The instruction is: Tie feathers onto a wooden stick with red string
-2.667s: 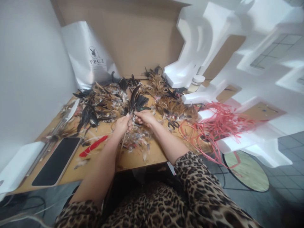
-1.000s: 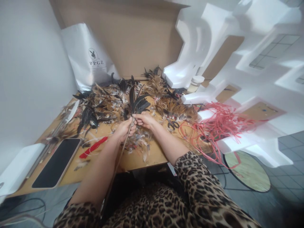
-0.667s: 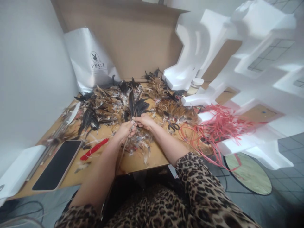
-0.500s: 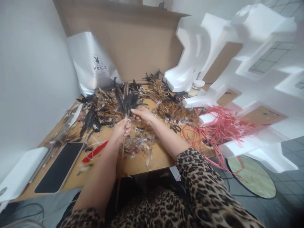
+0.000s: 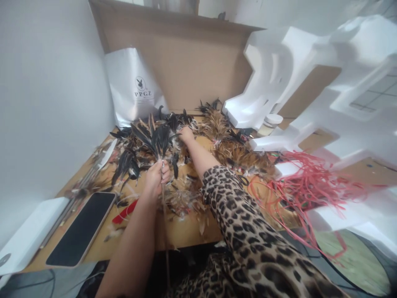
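Head view has my left hand [image 5: 157, 176] clamped around the base of a fan-shaped bunch of long black and brown feathers [image 5: 159, 139], with a thin brown stick [image 5: 165, 223] running down from my fist past the near edge. So the bunch is up off the yellowish wooden tabletop [image 5: 189, 234], a bit left of centre, tips pointing far. My right hand [image 5: 187, 134] is over at the far side, in among a loose heap of mottled brown, black and white feathers [image 5: 143, 155]; honestly can't tell if those fingertips are together on something or apart, the clutter hides them. For this bit, I'd hold the bunch snug but not crushing, since slack fingers would probably let the quills roll and the fan splay out. With the reaching hand, I'd go for the quill end, because pinching the soft part likely bends it or drags the neighbours along. Also watch that leopard-print sleeve [image 5: 237, 219]: the fluffy ginger-brown feather bunches [image 5: 245, 155] lie just to its right, and loose cloth could snag them. Lifting the elbow a touch should help.
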Demonstrator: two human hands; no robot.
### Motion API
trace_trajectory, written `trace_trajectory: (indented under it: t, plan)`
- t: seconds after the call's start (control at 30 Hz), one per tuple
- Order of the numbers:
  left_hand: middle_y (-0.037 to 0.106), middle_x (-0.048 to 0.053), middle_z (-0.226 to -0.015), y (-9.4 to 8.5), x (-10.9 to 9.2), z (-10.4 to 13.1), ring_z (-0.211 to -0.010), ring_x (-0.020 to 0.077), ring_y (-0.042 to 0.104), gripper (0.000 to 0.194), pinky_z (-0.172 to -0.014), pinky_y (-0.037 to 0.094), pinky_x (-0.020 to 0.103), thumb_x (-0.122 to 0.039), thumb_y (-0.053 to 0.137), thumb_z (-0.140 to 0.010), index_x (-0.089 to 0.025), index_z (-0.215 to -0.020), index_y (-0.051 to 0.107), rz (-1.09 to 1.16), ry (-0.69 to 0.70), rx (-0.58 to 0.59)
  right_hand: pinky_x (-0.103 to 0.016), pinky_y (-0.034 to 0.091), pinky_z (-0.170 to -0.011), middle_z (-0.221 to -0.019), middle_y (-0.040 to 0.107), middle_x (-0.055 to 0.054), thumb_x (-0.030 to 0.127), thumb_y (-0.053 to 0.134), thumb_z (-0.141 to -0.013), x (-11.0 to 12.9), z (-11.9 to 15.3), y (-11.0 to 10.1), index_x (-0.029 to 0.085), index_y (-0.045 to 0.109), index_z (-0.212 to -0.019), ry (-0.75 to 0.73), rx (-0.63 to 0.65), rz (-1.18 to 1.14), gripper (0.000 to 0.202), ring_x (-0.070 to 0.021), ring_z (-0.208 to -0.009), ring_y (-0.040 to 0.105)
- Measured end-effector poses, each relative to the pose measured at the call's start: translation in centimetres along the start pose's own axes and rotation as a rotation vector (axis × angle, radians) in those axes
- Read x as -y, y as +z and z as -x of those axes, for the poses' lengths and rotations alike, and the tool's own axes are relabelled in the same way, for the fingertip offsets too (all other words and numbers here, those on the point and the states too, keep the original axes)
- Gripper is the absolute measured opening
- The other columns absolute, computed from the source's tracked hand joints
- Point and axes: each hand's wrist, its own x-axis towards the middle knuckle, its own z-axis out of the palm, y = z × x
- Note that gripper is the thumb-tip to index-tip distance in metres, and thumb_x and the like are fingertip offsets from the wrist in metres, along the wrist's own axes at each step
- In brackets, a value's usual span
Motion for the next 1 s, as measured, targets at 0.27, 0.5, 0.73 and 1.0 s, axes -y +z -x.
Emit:
trace_trajectory:
  t: [0.27,0.5,0.73,1.0]
  plan:
    - [0.035,-0.006,-0.052,-0.2,0.2,-0.4,-0.034,0.0034,0.028,0.018,-0.028,0.018,0.013,-0.028,0.051,-0.088,-0.014,-0.078,0.048,0.062,-0.029,-0.031,-0.037,0.048,-0.084,-0.098,0.068,-0.019,0.020,0.067,-0.065,1.0,-1.5,2.3,0.009,0.069,-0.082,0.088,0.026,-0.013,0.020,-0.0288,-0.097,0.064]
    - [0.036,-0.006,-0.053,-0.6,0.4,-0.5,-0.034,0.0037,0.030,0.017,-0.028,0.018,0.012,-0.026,0.048,-0.090,-0.014,-0.078,0.049,0.088,0.000,-0.036,-0.018,0.045,-0.062,-0.074,0.064,0.000,0.024,0.061,-0.076,1.9,-1.2,-0.3,0.013,0.064,-0.086,0.079,-0.095,-0.440,0.015,-0.0092,-0.066,0.060]
    - [0.035,-0.006,-0.051,-0.1,0.2,-0.4,-0.033,0.0039,0.029,0.018,-0.029,0.016,0.013,-0.022,0.039,-0.093,-0.015,-0.078,0.047,0.048,-0.008,-0.082,-0.015,0.031,-0.042,-0.054,0.052,0.006,0.024,0.070,-0.074,1.5,2.8,-5.8,0.016,0.048,-0.070,0.050,0.237,-0.957,0.023,-0.0046,-0.046,0.048]
    - [0.037,-0.006,-0.050,0.2,1.3,-0.5,-0.033,0.0043,0.031,0.017,-0.030,0.017,0.014,-0.027,0.046,-0.090,-0.015,-0.078,0.048,-0.059,0.010,-0.068,-0.014,0.030,-0.039,-0.054,0.056,0.006,0.028,0.080,-0.058,-0.8,13.2,-8.1,0.017,0.042,-0.066,0.016,0.528,-1.172,0.040,-0.0042,-0.044,0.048]
